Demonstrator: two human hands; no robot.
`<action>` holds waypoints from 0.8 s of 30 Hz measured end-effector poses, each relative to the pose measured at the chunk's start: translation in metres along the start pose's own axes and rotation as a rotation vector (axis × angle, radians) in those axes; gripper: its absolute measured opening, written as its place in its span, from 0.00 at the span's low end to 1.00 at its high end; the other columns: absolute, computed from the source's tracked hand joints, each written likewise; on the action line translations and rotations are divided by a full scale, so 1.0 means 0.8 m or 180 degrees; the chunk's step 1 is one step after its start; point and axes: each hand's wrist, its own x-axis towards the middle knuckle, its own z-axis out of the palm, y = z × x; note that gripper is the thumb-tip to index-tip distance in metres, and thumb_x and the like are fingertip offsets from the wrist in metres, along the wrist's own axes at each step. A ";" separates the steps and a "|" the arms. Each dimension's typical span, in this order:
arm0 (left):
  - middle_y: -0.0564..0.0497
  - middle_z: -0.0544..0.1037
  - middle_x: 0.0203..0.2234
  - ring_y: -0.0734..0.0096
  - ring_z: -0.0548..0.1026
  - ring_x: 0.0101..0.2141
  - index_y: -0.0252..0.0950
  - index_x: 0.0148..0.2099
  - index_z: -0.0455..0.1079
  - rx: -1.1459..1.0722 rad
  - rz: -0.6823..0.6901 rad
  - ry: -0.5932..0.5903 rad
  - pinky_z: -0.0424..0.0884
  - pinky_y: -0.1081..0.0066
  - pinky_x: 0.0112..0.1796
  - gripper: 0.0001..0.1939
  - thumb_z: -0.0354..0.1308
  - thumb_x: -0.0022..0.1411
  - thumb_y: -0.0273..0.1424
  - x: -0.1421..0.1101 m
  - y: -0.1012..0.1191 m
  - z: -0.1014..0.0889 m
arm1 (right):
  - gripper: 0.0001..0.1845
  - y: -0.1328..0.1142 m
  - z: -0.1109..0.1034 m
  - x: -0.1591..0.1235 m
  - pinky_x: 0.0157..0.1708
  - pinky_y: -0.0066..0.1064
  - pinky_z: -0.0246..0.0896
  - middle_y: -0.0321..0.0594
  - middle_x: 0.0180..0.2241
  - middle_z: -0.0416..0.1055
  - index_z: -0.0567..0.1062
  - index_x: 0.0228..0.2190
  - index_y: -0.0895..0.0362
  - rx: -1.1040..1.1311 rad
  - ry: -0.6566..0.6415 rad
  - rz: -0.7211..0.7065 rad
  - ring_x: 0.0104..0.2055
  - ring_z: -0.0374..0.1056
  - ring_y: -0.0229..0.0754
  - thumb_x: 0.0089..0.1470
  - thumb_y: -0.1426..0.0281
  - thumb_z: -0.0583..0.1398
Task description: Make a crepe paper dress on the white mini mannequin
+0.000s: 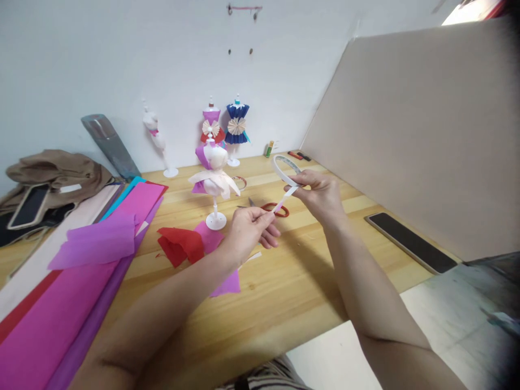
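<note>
My right hand (323, 196) grips a roll of white tape (278, 169), and a short strip (285, 199) is pulled out from it. The strip's free end is pinched between the thumb and finger of my left hand (252, 230). Beneath the strip lie scissors with red handles (287, 210), partly hidden. Just left of my hands stands a small white dress form (215, 189), wrapped in purple and pale pink paper. Red crepe paper (181, 245) and purple pieces (228, 284) lie by my left forearm.
Behind stand a form in dark blue (237, 120), another in purple and red (210, 116) and a nearly bare one (153, 128). Long crepe paper sheets (77, 303) cover the left side. A phone (410, 241) lies right, near a grey partition (414, 130).
</note>
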 end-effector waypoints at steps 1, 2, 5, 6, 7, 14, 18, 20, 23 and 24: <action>0.55 0.74 0.16 0.78 0.72 0.14 0.32 0.29 0.68 -0.0027 -0.0062 -0.0021 0.66 0.78 0.17 0.14 0.52 0.71 0.23 -0.002 0.001 0.000 | 0.04 0.001 0.000 0.001 0.36 0.38 0.63 0.37 0.26 0.75 0.83 0.26 0.53 0.0018 -0.0028 -0.0028 0.32 0.69 0.44 0.45 0.66 0.68; 0.55 0.74 0.16 0.78 0.72 0.14 0.32 0.30 0.68 -0.0048 -0.0114 -0.0042 0.66 0.78 0.17 0.15 0.51 0.72 0.23 -0.003 0.002 0.000 | 0.04 0.002 0.001 0.001 0.36 0.38 0.62 0.38 0.26 0.75 0.83 0.25 0.53 0.0019 -0.0056 -0.0053 0.32 0.69 0.44 0.45 0.65 0.68; 0.54 0.75 0.17 0.79 0.73 0.15 0.31 0.31 0.68 -0.0057 -0.0180 -0.0064 0.67 0.79 0.18 0.15 0.49 0.73 0.23 -0.006 0.005 -0.004 | 0.06 0.004 0.003 0.003 0.35 0.38 0.62 0.38 0.26 0.75 0.83 0.25 0.53 -0.0062 -0.0151 -0.0110 0.31 0.69 0.44 0.45 0.64 0.67; 0.54 0.75 0.17 0.79 0.73 0.15 0.31 0.31 0.68 -0.0044 -0.0199 -0.0059 0.67 0.79 0.18 0.15 0.48 0.73 0.22 -0.006 0.006 -0.005 | 0.06 0.004 0.004 0.003 0.35 0.38 0.62 0.39 0.26 0.75 0.83 0.26 0.53 -0.0108 -0.0188 -0.0119 0.31 0.69 0.44 0.45 0.64 0.67; 0.54 0.75 0.17 0.79 0.73 0.15 0.31 0.32 0.68 -0.0032 -0.0232 -0.0057 0.67 0.79 0.18 0.15 0.48 0.73 0.22 -0.007 0.007 -0.007 | 0.06 0.004 0.004 0.003 0.35 0.38 0.62 0.39 0.26 0.76 0.83 0.26 0.53 -0.0159 -0.0224 -0.0130 0.31 0.69 0.44 0.46 0.64 0.67; 0.54 0.74 0.16 0.80 0.71 0.14 0.32 0.30 0.68 0.0234 -0.0521 0.0095 0.64 0.80 0.18 0.14 0.49 0.70 0.21 -0.008 0.012 -0.020 | 0.12 -0.004 -0.019 0.001 0.33 0.36 0.60 0.41 0.27 0.76 0.85 0.31 0.54 -0.0770 -0.1360 -0.0147 0.30 0.68 0.43 0.51 0.62 0.64; 0.53 0.73 0.13 0.79 0.68 0.12 0.33 0.26 0.68 0.0312 -0.0821 0.0120 0.58 0.79 0.16 0.14 0.53 0.65 0.24 -0.010 0.011 -0.038 | 0.12 -0.018 -0.038 -0.002 0.31 0.34 0.61 0.40 0.29 0.77 0.85 0.35 0.53 -0.0868 -0.2504 -0.0107 0.29 0.69 0.43 0.51 0.61 0.65; 0.54 0.71 0.12 0.80 0.66 0.11 0.33 0.24 0.67 0.0121 -0.1168 0.0030 0.56 0.79 0.15 0.14 0.52 0.64 0.25 -0.014 0.009 -0.046 | 0.13 -0.026 -0.039 -0.004 0.31 0.33 0.60 0.41 0.29 0.77 0.84 0.33 0.54 -0.0735 -0.2650 -0.0135 0.30 0.69 0.43 0.53 0.59 0.65; 0.54 0.69 0.12 0.80 0.64 0.11 0.34 0.23 0.66 -0.0258 -0.1681 -0.0075 0.54 0.79 0.15 0.16 0.49 0.64 0.26 -0.028 0.008 -0.055 | 0.19 -0.035 -0.030 -0.006 0.29 0.32 0.57 0.40 0.26 0.74 0.81 0.28 0.56 -0.0488 -0.2794 -0.0113 0.27 0.65 0.40 0.56 0.53 0.63; 0.54 0.69 0.12 0.80 0.64 0.11 0.34 0.23 0.66 -0.0333 -0.1775 -0.0073 0.54 0.80 0.14 0.16 0.48 0.65 0.26 -0.034 0.008 -0.056 | 0.20 -0.037 -0.025 -0.006 0.28 0.32 0.57 0.39 0.25 0.72 0.80 0.27 0.57 -0.0362 -0.2841 -0.0108 0.27 0.64 0.40 0.56 0.52 0.63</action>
